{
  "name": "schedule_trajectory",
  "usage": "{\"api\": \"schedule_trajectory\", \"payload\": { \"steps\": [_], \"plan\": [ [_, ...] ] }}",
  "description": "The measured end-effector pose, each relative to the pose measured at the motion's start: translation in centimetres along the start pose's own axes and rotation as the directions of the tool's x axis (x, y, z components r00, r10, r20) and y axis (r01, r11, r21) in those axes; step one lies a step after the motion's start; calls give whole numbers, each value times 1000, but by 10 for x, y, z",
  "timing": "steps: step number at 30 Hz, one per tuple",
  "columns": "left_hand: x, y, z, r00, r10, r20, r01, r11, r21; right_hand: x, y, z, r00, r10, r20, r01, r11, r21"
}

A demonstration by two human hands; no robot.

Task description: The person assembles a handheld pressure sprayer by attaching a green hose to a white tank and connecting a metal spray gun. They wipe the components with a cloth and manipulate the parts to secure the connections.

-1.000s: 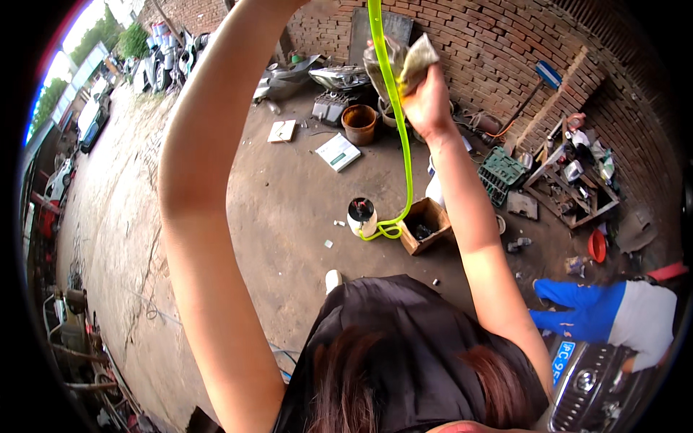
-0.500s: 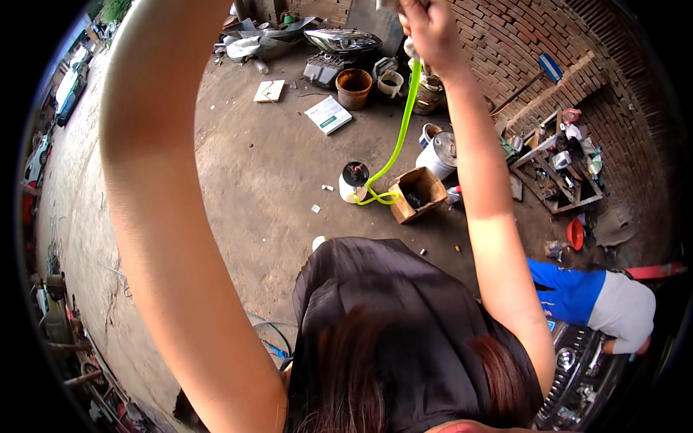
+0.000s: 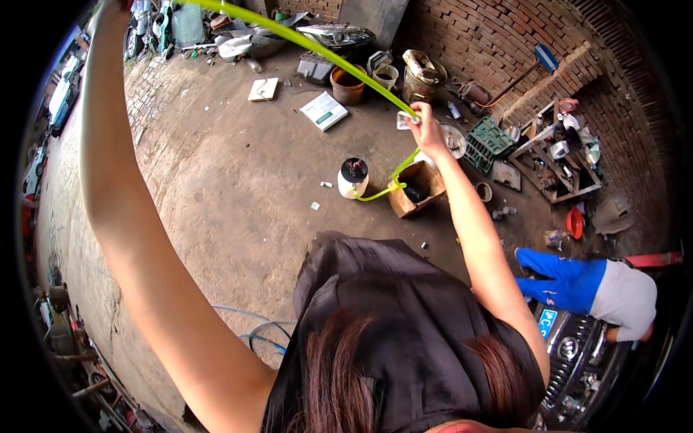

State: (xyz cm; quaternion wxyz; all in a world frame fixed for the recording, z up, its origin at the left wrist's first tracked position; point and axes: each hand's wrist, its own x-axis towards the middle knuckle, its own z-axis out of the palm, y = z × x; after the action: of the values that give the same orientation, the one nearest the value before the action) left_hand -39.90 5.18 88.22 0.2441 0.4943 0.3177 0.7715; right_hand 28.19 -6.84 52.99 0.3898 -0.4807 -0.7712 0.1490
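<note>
My right hand (image 3: pixel 427 133) is closed on a bright yellow-green hose (image 3: pixel 317 54). A small clear or whitish piece shows at its fingertips; I cannot make out what it is. From this hand the hose stretches up to the far left and leaves the top edge. Its other part drops past an open cardboard box (image 3: pixel 406 206) to a white round container (image 3: pixel 348 184) with a black top on the floor. My left arm (image 3: pixel 108 144) is raised high at the left; its hand lies beyond the top edge, so its hold is hidden.
Behind the box stand a rusty brown bucket (image 3: pixel 348 85), car headlights (image 3: pixel 338 35) and a green crate (image 3: pixel 489 144). A flat white box (image 3: pixel 323 111) lies on the floor. At the right, a person in blue trousers (image 3: pixel 556 278) bends over a black car front (image 3: pixel 570 350).
My right hand has come down and nearer, now above the cardboard box. My left arm has swung outward to the left. The hose, hanging steeply before, now runs taut across the upper view.
</note>
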Motion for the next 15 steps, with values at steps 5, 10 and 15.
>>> {"api": "schedule_trajectory", "payload": {
  "steps": [5, 10, 15],
  "plan": [
    [-39, -9, -181, 953, -189, -235, 137, 966, -220, -35, 88, -40, 975, 139, 170, -120, 986, -119],
    [-174, -61, -231, 879, -270, -394, 138, 933, -332, 13, 42, -101, 991, -9, 135, 0, 998, 61],
    [-286, -88, -134, 927, -343, -152, 282, 904, -322, 74, -46, -112, 965, 6, 264, -19, 999, 47]
  ]
}}
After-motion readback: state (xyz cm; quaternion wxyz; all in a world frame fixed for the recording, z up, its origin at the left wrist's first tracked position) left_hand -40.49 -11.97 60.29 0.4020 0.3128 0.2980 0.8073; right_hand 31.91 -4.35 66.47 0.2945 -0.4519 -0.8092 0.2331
